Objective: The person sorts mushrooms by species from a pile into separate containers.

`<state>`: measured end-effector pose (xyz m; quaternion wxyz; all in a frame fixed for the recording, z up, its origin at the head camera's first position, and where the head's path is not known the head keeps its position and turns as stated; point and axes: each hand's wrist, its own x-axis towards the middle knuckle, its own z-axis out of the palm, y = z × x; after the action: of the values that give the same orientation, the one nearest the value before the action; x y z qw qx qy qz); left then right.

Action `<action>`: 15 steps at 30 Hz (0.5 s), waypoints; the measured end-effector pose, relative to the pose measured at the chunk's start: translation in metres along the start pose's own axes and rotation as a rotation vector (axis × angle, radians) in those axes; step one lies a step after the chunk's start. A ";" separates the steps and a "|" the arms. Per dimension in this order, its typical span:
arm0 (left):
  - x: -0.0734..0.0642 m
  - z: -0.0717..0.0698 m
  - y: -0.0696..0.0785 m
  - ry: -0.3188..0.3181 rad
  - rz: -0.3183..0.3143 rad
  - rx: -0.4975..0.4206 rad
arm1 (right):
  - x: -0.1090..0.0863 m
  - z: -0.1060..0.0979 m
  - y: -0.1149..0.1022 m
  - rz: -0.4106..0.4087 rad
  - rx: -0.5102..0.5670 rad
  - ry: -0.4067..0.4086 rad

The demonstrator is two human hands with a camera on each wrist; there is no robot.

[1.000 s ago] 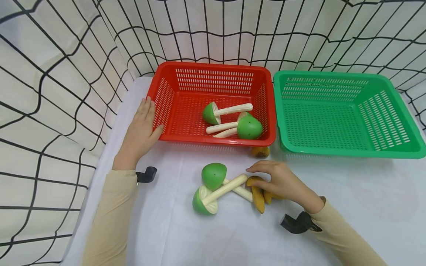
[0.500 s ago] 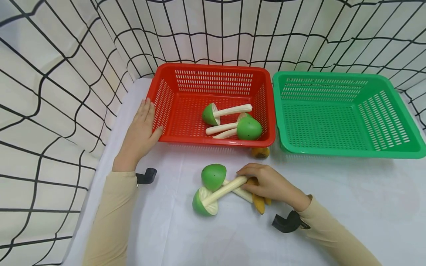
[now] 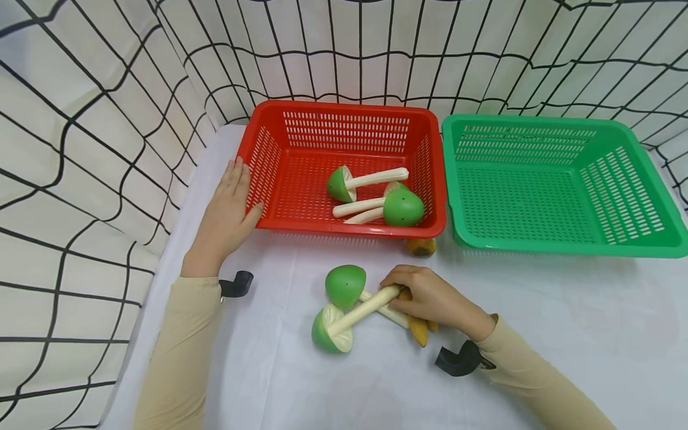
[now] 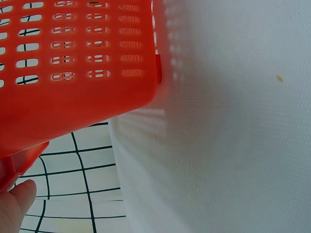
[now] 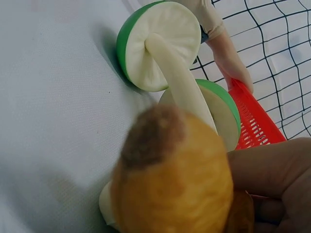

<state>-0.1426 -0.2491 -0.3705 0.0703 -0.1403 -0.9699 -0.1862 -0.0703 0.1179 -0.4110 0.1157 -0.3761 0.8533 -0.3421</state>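
My left hand [image 3: 223, 212] rests on the left rim of the red basket [image 3: 344, 227], fingers straight and thumb at the front corner. With my right hand [image 3: 430, 301] I pinch the stem end of a green-capped toy mushroom [image 3: 361, 313]. It lies across a second toy mushroom [image 3: 345, 286] on the cloth. Yellow toy bananas [image 3: 417, 331] lie under and beside my right hand, partly hidden by it. In the right wrist view a brown-tipped banana [image 5: 180, 179] fills the foreground and covers part of the stem.
Several green-capped mushrooms [image 3: 403, 208] lie in the red basket. Another yellow fruit [image 3: 421, 246] sits partly under its front right corner. To the right stands a green basket [image 3: 570, 243]. Black wire mesh [image 3: 360, 57] closes the back and left side of the white-covered table [image 3: 301, 388].
My right hand has moved left from over the bananas to the near mushroom's stem end and taken hold of it. That mushroom's cap has shifted slightly. My left hand stays on the red basket.
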 end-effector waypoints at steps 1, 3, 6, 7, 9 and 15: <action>0.000 0.000 0.000 0.002 0.000 0.001 | 0.000 0.000 0.000 -0.004 0.007 0.006; 0.000 0.000 0.000 0.003 0.000 0.001 | 0.000 0.000 0.000 -0.009 0.021 0.015; 0.000 0.000 0.000 0.004 -0.001 0.000 | 0.000 0.000 0.000 -0.012 0.036 0.021; 0.000 0.000 0.000 0.003 -0.002 0.000 | 0.000 0.000 0.000 -0.012 0.038 0.021; 0.000 0.000 0.000 0.003 -0.003 0.001 | 0.000 0.000 0.000 -0.019 0.041 0.026; 0.000 -0.001 0.002 0.002 0.000 -0.003 | 0.000 -0.001 -0.003 -0.044 0.051 0.035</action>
<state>-0.1421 -0.2479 -0.3691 0.0713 -0.1401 -0.9696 -0.1876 -0.0693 0.1176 -0.4082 0.1027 -0.3856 0.8378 -0.3725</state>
